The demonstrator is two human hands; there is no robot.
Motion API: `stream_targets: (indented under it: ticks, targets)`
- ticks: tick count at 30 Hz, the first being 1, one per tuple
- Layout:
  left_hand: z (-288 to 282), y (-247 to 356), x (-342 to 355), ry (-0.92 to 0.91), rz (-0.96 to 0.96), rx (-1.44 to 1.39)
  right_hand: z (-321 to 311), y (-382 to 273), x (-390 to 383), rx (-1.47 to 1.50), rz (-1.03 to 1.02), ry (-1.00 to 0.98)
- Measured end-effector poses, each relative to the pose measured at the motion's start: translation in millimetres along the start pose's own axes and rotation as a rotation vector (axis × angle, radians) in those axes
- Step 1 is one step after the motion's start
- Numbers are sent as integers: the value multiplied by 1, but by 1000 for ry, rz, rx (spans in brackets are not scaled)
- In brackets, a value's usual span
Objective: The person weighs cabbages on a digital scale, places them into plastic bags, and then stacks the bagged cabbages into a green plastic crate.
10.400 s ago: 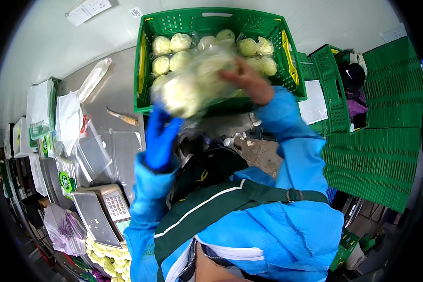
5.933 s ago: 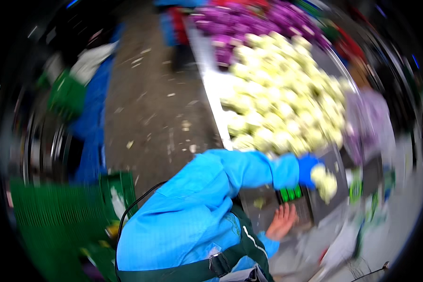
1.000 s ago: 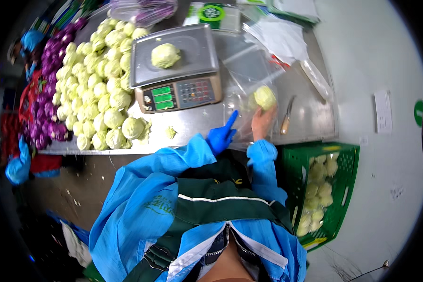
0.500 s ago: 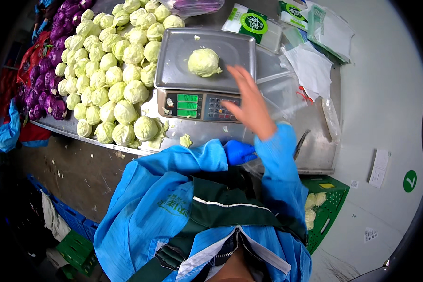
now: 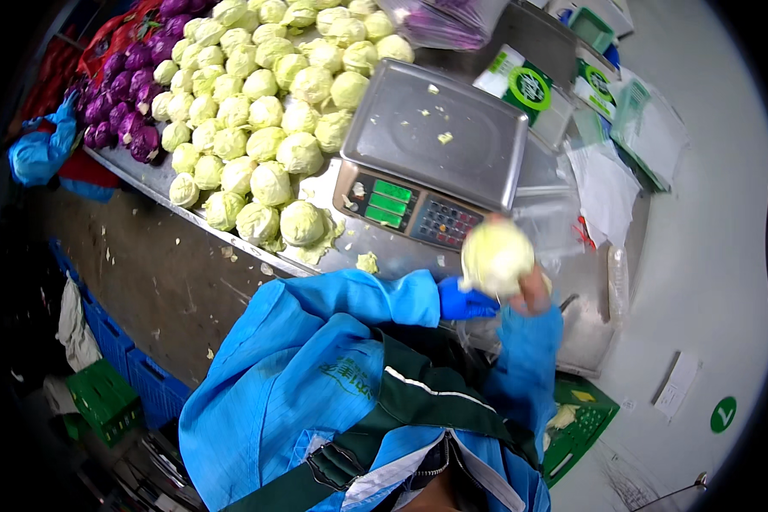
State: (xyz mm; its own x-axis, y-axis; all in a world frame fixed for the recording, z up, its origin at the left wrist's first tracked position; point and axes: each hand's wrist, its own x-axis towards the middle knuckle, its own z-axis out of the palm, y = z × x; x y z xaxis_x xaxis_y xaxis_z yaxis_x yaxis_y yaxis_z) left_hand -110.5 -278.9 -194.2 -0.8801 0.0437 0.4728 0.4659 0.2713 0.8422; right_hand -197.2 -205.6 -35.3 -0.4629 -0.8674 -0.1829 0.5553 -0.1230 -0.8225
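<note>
My bare right hand (image 5: pixel 533 292) is closed round a pale green cabbage (image 5: pixel 495 256), held in the air just off the near right corner of the weighing scale (image 5: pixel 435 136). Cabbage and fingers are a little blurred. Close by on the left, my left hand (image 5: pixel 466 301), in a blue glove, is closed on a clear plastic bag (image 5: pixel 476 334) that hangs below it. My arm and the cabbage partly hide the bag. Only leaf scraps lie on the scale's metal plate, and its display glows green.
Many pale cabbages (image 5: pixel 264 158) cover the steel table left of the scale, with purple cabbages (image 5: pixel 128 107) farther left. Plastic packs (image 5: pixel 529 90) and white sheets (image 5: pixel 606 183) lie right. A green crate (image 5: pixel 582 427) stands below the table's right end. Another person's blue sleeve (image 5: pixel 38 158) shows far left.
My right hand has taken the cabbage off the scale plate and brought it nearer to my gloved left hand. The view has swung, so the table sits farther right and tilted.
</note>
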Motion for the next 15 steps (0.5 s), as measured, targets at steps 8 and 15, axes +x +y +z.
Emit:
stream_targets:
  ticks: [8,15]
  targets:
    - [-27,38,31,-312,-527,-283,-16,118,-163,354,-102,352]
    - [0,80,40,-292,-344,62,-3,119,-162,-365,-378,852]
